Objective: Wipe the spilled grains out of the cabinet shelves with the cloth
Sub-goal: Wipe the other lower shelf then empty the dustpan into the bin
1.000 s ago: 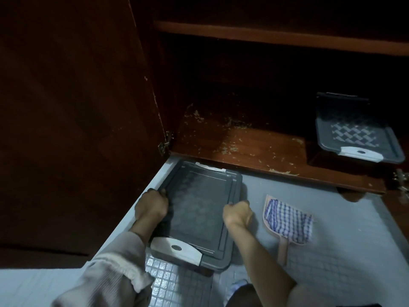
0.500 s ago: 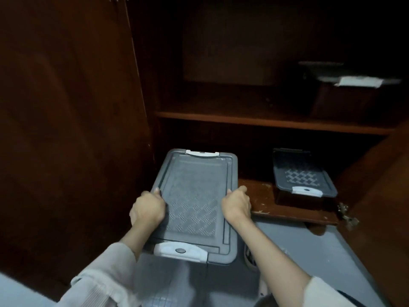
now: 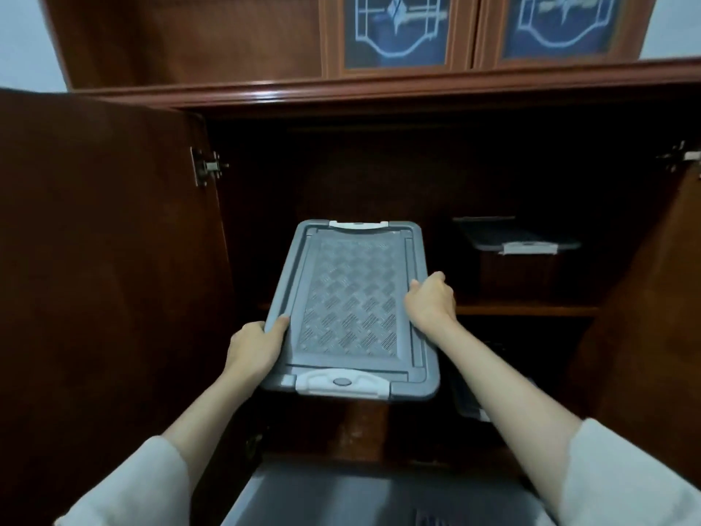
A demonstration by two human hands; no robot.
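A grey lidded storage box with white latches is held in the air in front of the open wooden cabinet, at about the height of the upper shelf. My left hand grips its left rim near the front. My right hand grips the right rim further back. The cloth and the spilled grains are out of view.
A second grey box stands on the upper shelf at the right. Another dark box shows on the lower shelf behind my right forearm. The left door and right door stand open. Glass-fronted doors are above.
Both hands have lifted the grey box from the floor up to the level of the upper shelf. The view has tilted up, so the lower shelf, grains and cloth have dropped out of sight.
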